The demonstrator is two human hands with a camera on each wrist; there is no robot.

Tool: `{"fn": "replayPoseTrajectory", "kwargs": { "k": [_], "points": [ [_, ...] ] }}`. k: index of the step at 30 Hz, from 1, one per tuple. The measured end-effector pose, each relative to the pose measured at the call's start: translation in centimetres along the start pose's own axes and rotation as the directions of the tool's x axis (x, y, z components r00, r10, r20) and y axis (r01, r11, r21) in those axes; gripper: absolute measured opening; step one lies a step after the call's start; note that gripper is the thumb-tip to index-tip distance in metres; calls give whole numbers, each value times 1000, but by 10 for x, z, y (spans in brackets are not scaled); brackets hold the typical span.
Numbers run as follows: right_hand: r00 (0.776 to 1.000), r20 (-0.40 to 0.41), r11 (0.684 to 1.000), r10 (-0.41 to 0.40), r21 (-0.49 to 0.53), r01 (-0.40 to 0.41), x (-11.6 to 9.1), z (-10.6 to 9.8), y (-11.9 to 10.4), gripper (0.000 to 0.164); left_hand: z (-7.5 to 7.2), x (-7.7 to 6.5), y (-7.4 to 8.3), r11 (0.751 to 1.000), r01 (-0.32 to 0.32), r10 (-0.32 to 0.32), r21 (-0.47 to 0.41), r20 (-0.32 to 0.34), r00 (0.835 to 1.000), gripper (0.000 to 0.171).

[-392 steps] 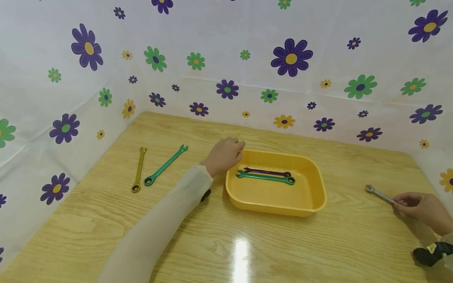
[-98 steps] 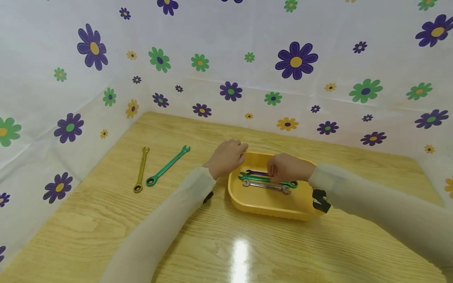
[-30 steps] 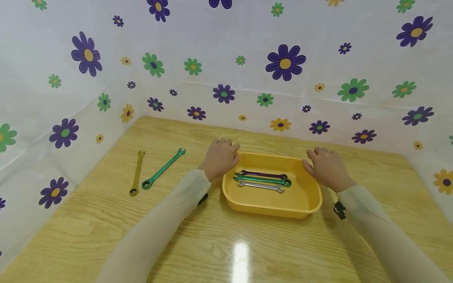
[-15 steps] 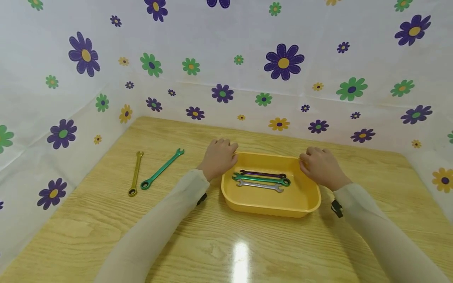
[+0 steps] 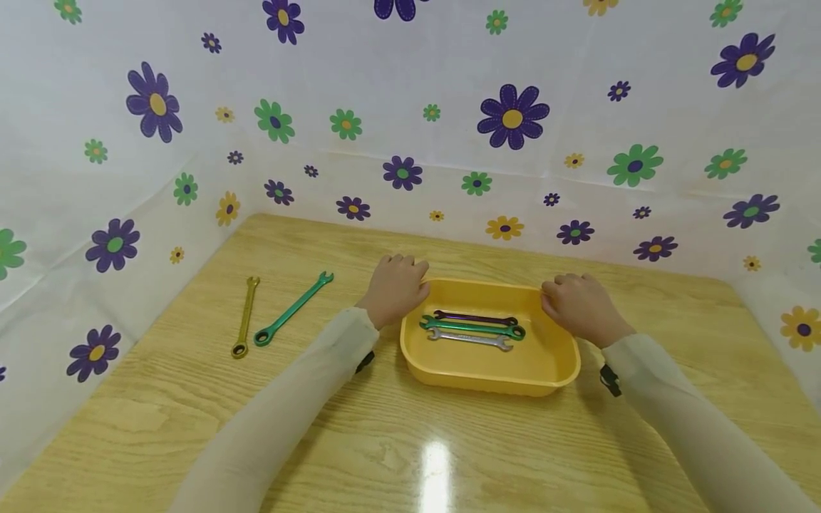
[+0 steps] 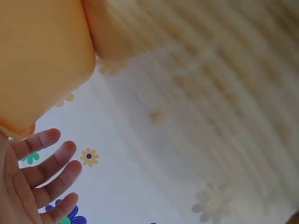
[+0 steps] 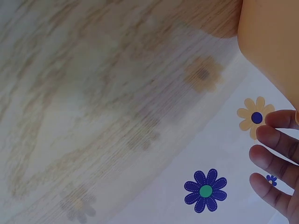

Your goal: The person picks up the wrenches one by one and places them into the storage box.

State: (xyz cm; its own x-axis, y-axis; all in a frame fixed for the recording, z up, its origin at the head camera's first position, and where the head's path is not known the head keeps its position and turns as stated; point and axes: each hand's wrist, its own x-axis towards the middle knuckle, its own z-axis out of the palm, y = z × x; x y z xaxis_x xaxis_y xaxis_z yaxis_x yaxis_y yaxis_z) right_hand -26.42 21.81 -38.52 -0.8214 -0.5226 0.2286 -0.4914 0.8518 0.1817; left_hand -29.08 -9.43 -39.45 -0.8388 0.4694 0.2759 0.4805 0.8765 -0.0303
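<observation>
In the head view a yellow plastic basin [image 5: 490, 379] stands on the table between my two hands. My left hand [image 5: 394, 291] grips its far left corner, thumb at the inner side of the rim. At the far right corner my right hand [image 5: 585, 306] holds the rim the same way. Both wrist views show the other fingers [image 6: 51, 165] spread loosely below the rim, outside the basin wall [image 7: 273, 42]. Inside lie three wrenches side by side: a purple wrench [image 5: 474, 317], a green wrench [image 5: 471, 327] and a silver wrench [image 5: 470, 338].
Left of the basin, a gold wrench [image 5: 245, 320] and a teal wrench [image 5: 291, 311] lie on the wood-grain table [image 5: 359, 442]. A white flowered cloth [image 5: 385, 85] hangs behind the table and along its sides.
The silver wrench, earlier held by my right hand at the right, now lies in the basin. My right hand has since moved to the rim and closed on it. The left hand stayed there.
</observation>
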Motion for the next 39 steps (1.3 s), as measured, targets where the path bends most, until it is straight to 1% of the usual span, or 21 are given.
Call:
{"fn": "replayPoseTrajectory", "kwargs": {
  "k": [4,7,10,13,16,23,25,28,31,33,36,39],
  "points": [
    [1000,0,1000,11,-5,-11,-2,2,-1,19,-1,0,0,999,34,-33,-7,76,997,24],
    [1000,2,1000,17,-5,-17,-3,3,-1,18,-4,1,1,998,58,-55,-21,139,989,26],
    [1000,2,1000,24,-8,-24,-4,4,-1,17,-6,2,2,996,75,-67,-38,183,981,26],
    [1000,-8,1000,23,-10,-23,-5,5,-1,15,-8,3,2,995,86,-75,-45,211,975,26],
    [1000,-12,1000,21,-4,-21,-5,5,-1,13,-8,4,3,995,90,-76,-51,225,971,27],
    [1000,-8,1000,30,6,-30,-10,8,-2,11,-10,1,5,995,71,-53,-68,243,969,32],
    [999,-13,1000,29,7,-29,-11,9,-2,11,-12,-1,5,996,58,-39,-73,235,971,33],
    [999,-20,1000,28,9,-28,-10,8,-2,10,-19,-5,3,998,20,-7,-67,189,982,36],
    [999,-23,1000,25,11,-25,-9,7,-2,9,-27,-11,-1,998,-25,32,-59,118,993,35],
    [999,-27,1000,21,10,-21,-7,7,-1,9,-33,-15,-5,996,-54,58,-65,64,996,30],
    [999,-39,1000,9,6,-9,-5,7,0,10,-40,-22,-10,992,-99,98,-82,-17,995,25],
    [998,-58,1000,-11,-1,11,-3,6,1,9,-47,-29,-15,987,-129,123,-92,-72,990,26]
  ]
}}
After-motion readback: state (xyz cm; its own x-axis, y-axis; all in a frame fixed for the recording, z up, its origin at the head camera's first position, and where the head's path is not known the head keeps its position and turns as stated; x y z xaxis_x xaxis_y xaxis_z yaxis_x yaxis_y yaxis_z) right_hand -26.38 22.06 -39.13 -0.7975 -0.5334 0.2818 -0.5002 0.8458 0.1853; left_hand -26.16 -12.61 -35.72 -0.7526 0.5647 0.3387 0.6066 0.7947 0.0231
